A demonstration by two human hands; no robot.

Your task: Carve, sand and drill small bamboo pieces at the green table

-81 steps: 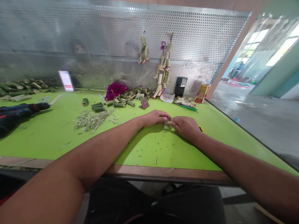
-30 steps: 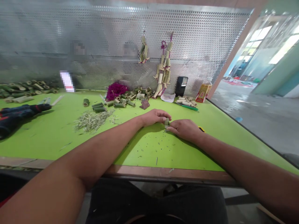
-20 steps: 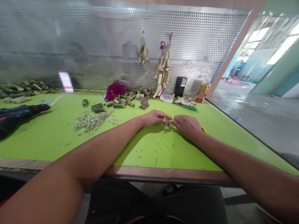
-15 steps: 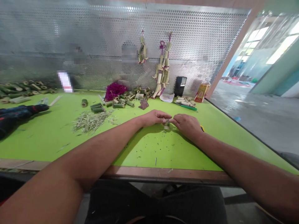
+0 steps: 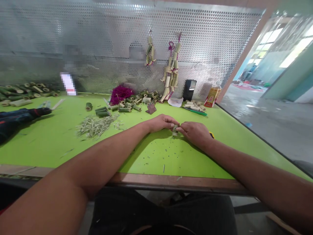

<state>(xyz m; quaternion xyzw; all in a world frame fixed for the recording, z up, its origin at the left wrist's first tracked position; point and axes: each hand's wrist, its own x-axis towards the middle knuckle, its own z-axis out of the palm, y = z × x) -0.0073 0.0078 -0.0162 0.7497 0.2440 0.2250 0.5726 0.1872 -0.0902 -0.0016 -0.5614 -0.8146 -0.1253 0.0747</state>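
Note:
A short piece of bamboo (image 5: 175, 131) stands upright on the green tabletop, between my two hands. From its left side, my left hand (image 5: 162, 123) grips it, thumb and fingers closed at its upper part. My right hand (image 5: 195, 132) is curled, with its thumb and fingertips closed on the right side of the same piece. The fingers hide part of the bamboo. Behind my right wrist, the end of a yellow-and-black object (image 5: 211, 134) pokes out.
Thin bamboo slivers (image 5: 95, 126) lie heaped left of my hands, near a power drill (image 5: 24, 117). Farther back are cut bamboo pieces (image 5: 126, 107), purple string (image 5: 120, 94), a phone (image 5: 189, 90) and a bottle (image 5: 213, 94). Strung bamboo figures (image 5: 172, 68) hang on the perforated metal panel (image 5: 110, 39).
My fingers have shifted slightly around the bamboo piece, with the left thumb now nearer its top. It stays in about the same spot. The view has moved a little.

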